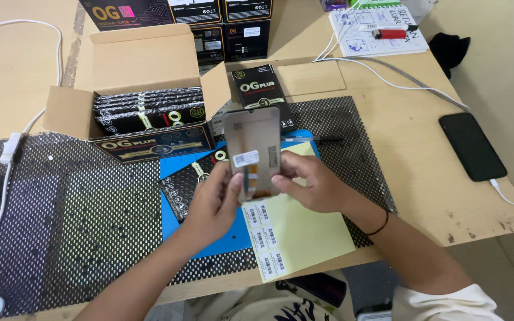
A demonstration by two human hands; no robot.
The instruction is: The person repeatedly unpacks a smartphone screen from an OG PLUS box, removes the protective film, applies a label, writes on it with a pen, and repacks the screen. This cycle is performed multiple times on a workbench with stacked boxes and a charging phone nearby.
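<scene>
Both my hands hold up a flat grey phone screen panel [251, 134], back side toward me, with a small white barcode sticker [245, 159] on it. My left hand [212, 205] grips its left lower edge; my right hand [310, 181] grips its right edge, fingers at the sticker area. Under the hands lies a yellow sheet [310, 232] with several barcode stickers along its left side, resting on a blue mat [174, 163]. A black flat package [185, 184] lies on the mat beside my left hand.
An open cardboard box [144, 59] holding several black packages stands at the back left. Another black package [257, 89] sits behind the panel. A black phone [471, 145] on a white cable lies right. Black mesh mat [78, 214] covers the wooden table [423, 178].
</scene>
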